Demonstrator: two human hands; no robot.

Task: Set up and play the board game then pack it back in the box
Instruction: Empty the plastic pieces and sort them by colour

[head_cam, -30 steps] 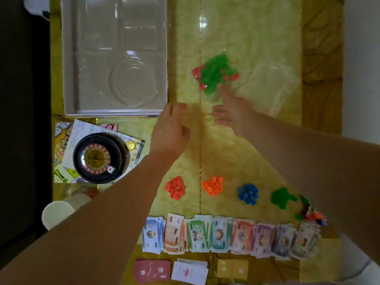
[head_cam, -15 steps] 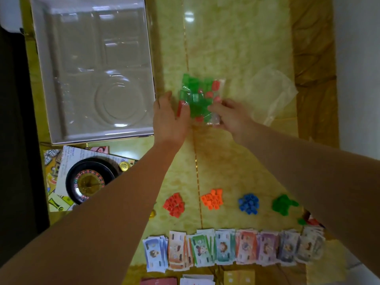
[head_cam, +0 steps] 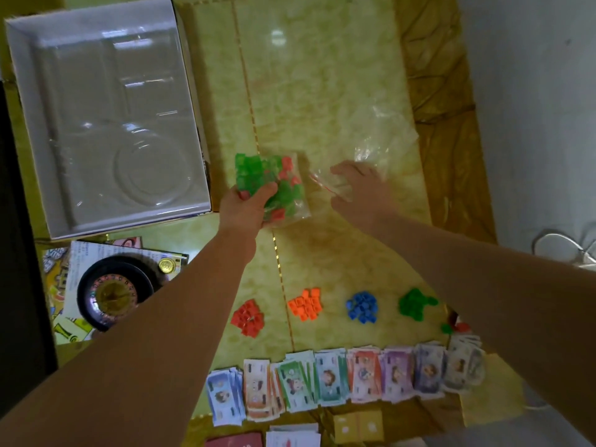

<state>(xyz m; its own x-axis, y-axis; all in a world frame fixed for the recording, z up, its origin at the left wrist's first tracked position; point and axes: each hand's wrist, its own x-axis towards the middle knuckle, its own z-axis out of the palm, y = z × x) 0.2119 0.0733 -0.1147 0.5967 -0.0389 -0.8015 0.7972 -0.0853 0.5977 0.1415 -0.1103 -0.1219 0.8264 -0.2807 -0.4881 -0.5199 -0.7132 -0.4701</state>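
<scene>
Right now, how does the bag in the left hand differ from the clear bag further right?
The held bag is stuffed with green and red pieces; the loose bag looks empty. The held bag is gripped by the left hand; the loose bag lies crumpled on the tiles. Both are clear plastic.

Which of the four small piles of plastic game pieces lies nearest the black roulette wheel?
The red pile of plastic pieces, leftmost in the row; the orange pile, blue pile and green pile lie farther right of the black roulette wheel.

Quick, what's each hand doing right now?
Left hand: holding the bag of green and red pieces.
Right hand: on the clear plastic bag; grip cannot be told.
</scene>
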